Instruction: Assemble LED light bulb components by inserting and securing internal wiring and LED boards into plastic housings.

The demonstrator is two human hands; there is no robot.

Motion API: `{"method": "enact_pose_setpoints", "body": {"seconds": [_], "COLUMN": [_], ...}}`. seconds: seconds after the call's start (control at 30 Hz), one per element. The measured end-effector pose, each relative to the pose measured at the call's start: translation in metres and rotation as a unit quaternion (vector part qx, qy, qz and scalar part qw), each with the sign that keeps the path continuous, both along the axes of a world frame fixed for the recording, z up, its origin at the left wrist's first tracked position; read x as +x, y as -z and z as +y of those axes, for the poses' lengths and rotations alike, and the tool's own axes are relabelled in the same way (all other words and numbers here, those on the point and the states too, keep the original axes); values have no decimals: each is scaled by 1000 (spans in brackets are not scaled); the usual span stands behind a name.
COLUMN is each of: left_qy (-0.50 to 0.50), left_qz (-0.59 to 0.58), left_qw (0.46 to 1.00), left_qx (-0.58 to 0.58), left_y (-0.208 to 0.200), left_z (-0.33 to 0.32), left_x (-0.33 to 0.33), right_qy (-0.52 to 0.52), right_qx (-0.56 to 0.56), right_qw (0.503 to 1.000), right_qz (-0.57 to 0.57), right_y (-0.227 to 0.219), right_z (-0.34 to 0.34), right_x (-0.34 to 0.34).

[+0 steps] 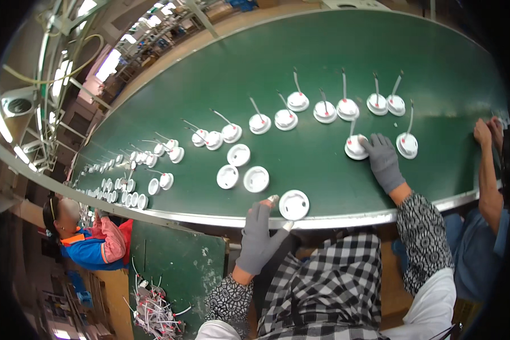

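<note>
My left hand, in a grey glove with pale fingertips, has its thumb and fingers apart beside a white round cup-shaped housing at the bench's near edge. The fingertips lie close to its left and lower rim; contact is hard to make out. Farther right, my gloved right hand grips the rim of a white disc with a wire, its thumb over the top. Another wired white disc stands just right of that hand. Left of the cup are three more white housings.
Several wired white discs stand in a row along the green bench, continuing far left. A pile of wired parts lies on a lower green table. A co-worker's hands are at the right; another person sits left.
</note>
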State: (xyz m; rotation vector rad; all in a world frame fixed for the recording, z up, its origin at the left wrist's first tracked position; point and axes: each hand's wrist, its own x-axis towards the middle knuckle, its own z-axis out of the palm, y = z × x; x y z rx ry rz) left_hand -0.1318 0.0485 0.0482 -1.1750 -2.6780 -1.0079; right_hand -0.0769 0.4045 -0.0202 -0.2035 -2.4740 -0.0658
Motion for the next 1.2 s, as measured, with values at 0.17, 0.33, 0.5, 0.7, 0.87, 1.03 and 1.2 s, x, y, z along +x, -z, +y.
{"method": "enact_pose_setpoints", "body": {"seconds": [0.17, 0.33, 0.5, 0.7, 0.87, 1.03, 1.2], "left_qy": [-75, -59, -97, -187, -185, -482, -508], "left_qz": [94, 185, 77, 218, 253, 62, -98], "left_qw": [991, 956, 926, 912, 944, 828, 737], "left_qx": [-49, -221, -358, -294, -101, -281, -435], "left_y": [-5, 32, 27, 26, -62, -66, 2], "left_z": [12, 51, 25, -95, -173, -386, -470], "left_x": [-70, -139, -165, -187, -70, 32, 93], "right_qy": [26, -153, -158, -160, -139, -176, -179], "right_qx": [-158, -259, -241, -274, -263, -301, -277], "right_qw": [987, 940, 932, 938, 948, 925, 936], "right_qz": [-20, -158, -222, -140, -114, -152, -123], "right_y": [-8, -31, -13, -4, 4, -9, -3], "right_z": [-47, -135, -186, -244, -245, -242, -242], "right_x": [25, 38, 9, -86, -109, -95, -99]}}
